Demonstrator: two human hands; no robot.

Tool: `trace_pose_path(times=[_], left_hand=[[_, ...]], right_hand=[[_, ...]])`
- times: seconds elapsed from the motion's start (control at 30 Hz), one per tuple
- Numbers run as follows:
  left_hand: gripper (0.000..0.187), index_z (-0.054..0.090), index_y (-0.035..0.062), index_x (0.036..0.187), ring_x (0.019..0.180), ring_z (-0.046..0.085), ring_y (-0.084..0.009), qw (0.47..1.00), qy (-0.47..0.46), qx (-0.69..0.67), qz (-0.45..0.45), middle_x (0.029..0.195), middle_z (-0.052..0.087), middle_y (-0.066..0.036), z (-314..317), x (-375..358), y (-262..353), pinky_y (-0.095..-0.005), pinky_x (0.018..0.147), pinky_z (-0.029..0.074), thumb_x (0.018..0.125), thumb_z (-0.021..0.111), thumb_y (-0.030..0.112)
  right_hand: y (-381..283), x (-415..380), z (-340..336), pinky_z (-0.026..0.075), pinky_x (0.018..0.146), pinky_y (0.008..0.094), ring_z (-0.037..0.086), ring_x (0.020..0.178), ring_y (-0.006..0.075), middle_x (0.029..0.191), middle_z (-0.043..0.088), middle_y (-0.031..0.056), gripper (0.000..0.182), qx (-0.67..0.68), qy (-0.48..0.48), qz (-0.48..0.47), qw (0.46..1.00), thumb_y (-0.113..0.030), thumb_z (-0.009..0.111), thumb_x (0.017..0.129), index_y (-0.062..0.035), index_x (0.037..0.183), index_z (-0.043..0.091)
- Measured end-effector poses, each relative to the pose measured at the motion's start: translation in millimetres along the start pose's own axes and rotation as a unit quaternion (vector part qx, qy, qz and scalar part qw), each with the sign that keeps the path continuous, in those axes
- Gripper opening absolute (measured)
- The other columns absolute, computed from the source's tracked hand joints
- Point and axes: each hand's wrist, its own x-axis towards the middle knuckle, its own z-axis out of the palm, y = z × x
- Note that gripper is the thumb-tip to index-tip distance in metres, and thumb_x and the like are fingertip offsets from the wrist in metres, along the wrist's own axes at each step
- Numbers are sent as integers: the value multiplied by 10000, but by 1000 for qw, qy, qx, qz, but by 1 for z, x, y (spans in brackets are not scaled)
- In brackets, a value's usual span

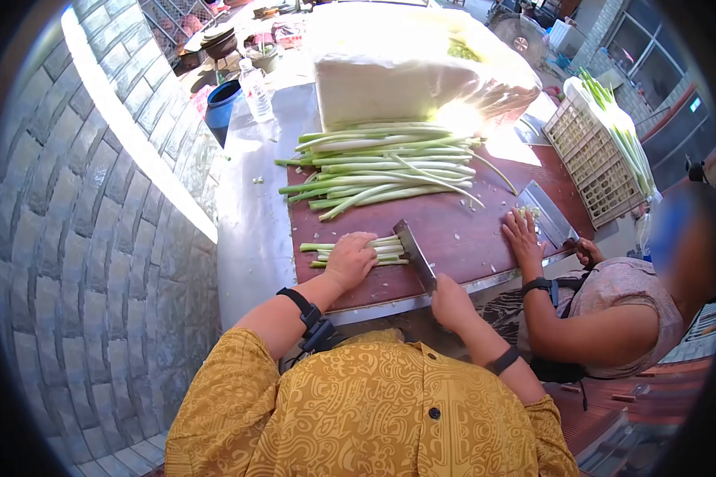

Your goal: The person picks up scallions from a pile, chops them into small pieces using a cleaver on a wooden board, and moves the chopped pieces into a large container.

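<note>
My left hand point(352, 259) presses down on a small bunch of green onion stalks point(324, 254) lying on the reddish-brown board point(366, 296). In my right hand point(451, 302) is the handle of a cleaver point(416, 256), whose broad blade stands at the right end of that bunch. Behind my hands lies a large pile of long green onions point(382, 168), stretched left to right across the board. Small white bits are scattered on the board around the blade.
At the right a co-worker point(612, 310) holds another cleaver point(550, 213) near chopped bits. A plastic crate point(592, 159) with green onions stands beyond. At the back are a large white-wrapped block point(398, 87), a clear bottle point(255, 91) and a blue barrel point(222, 103). A brick wall point(104, 262) borders the left.
</note>
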Motion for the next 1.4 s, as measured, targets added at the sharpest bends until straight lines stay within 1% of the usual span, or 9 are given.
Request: trace_pose_path(times=[0.17, 0.27, 0.37, 0.47, 0.67, 0.77, 0.87, 1.17, 1.4], left_hand=[[161, 619, 71, 790, 1035, 560, -292, 1000, 5, -30, 6, 1079, 615, -81, 23, 9, 3, -414, 893, 437, 696, 718, 158], [202, 621, 87, 862, 1081, 545, -289, 997, -45, -33, -57, 1122, 603, -82, 20, 11, 9, -418, 911, 432, 707, 719, 171], [245, 612, 100, 912, 1136, 518, -293, 999, -30, 24, -24, 1176, 584, -84, 1, 10, 12, -425, 940, 422, 717, 724, 197], [232, 610, 105, 901, 1181, 489, -297, 995, -72, 62, -17, 1224, 562, -84, -16, 6, 11, -441, 965, 410, 728, 723, 212], [221, 606, 82, 902, 1055, 545, -308, 997, -51, -53, -13, 1129, 614, -86, 16, -8, -14, -406, 911, 446, 725, 714, 158], [217, 604, 71, 905, 992, 561, -309, 998, -40, -39, -20, 1080, 631, -87, 16, -9, -7, -388, 889, 456, 721, 704, 126], [214, 603, 71, 915, 989, 563, -306, 999, -27, -34, -28, 1074, 631, -92, 17, -8, -1, -391, 887, 456, 725, 692, 113], [233, 595, 70, 914, 1056, 549, -303, 999, -12, 22, 38, 1139, 582, -111, 9, -4, 3, -408, 901, 444, 731, 698, 171], [216, 581, 58, 902, 1018, 543, -308, 997, -29, -42, 63, 1062, 572, -101, 27, 11, -4, -407, 873, 455, 730, 672, 152]], right_hand=[[6, 2, 7, 464, 748, 514, 565, 853, 461, 914, 569, 267, 99, -10, 3, -24, 1000, -62, 434, 854, 18, 900, 469], [2, 2, 3, 462, 752, 516, 565, 854, 460, 918, 567, 267, 98, -11, -7, -7, 1000, -60, 427, 855, 17, 903, 466], [-1, 3, 2, 460, 754, 519, 566, 854, 462, 905, 572, 270, 100, -16, -14, 12, 1000, -63, 428, 858, 17, 903, 465], [-1, 5, 2, 459, 756, 522, 570, 858, 467, 900, 582, 275, 105, -24, -20, 17, 999, -68, 430, 861, 18, 909, 467], [-1, 8, 3, 456, 753, 531, 571, 853, 480, 888, 591, 286, 109, -20, -18, 12, 1000, -69, 436, 861, 17, 919, 471], [1, 8, 6, 454, 743, 538, 569, 839, 486, 878, 591, 289, 105, -17, -8, 5, 1000, -68, 442, 855, 16, 912, 469], [0, 6, 5, 453, 737, 544, 570, 827, 489, 875, 592, 290, 106, -14, -3, 2, 1000, -68, 447, 848, 17, 909, 465], [-5, 7, 2, 463, 761, 533, 581, 867, 460, 906, 593, 271, 139, -41, -15, -4, 999, -59, 421, 845, 7, 962, 457], [5, 12, 15, 460, 756, 534, 580, 848, 448, 905, 586, 255, 143, -67, -1, -27, 997, -64, 428, 843, -1, 971, 445]])
